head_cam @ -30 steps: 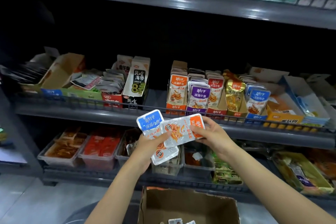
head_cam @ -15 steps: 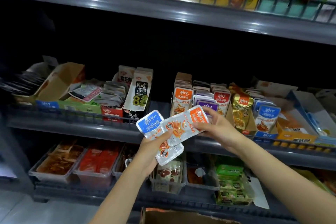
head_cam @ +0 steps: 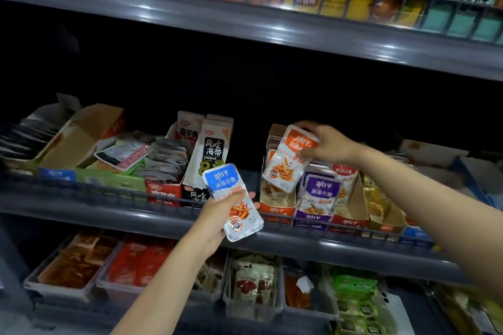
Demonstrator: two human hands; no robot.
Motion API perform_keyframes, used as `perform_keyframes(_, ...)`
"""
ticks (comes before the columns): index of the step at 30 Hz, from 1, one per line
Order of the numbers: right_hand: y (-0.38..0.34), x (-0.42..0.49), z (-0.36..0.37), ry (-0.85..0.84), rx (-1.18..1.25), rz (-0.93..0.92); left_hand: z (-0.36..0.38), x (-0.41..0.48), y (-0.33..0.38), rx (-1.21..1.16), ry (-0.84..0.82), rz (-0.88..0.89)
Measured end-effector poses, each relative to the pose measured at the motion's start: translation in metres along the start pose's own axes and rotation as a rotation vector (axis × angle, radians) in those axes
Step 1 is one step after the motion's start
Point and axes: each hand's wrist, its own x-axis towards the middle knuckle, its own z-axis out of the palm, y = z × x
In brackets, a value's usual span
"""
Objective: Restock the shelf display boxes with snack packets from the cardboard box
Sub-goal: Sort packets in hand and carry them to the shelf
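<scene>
Your right hand (head_cam: 330,145): fingers curled over top edge of orange-top fish snack packet (head_cam: 285,164), pinching it; some blur there. Packet hangs tilted, lower end at orange display box (head_cam: 277,209) on middle shelf; whether it touches, cannot tell. Your left hand (head_cam: 223,216): thumb across front of blue-top packet (head_cam: 230,193), other fingers behind, gripping its middle. This packet is upright, before shelf rail (head_cam: 109,194), left of orange box. Purple display box (head_cam: 311,219) stands just right of orange one.
</scene>
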Motion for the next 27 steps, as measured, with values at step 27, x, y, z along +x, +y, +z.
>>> perform_keyframes(27,0.011,0.019,0.029,0.084,-0.25,-0.221,0.0,-0.004,-0.001,0.163,-0.125,0.024)
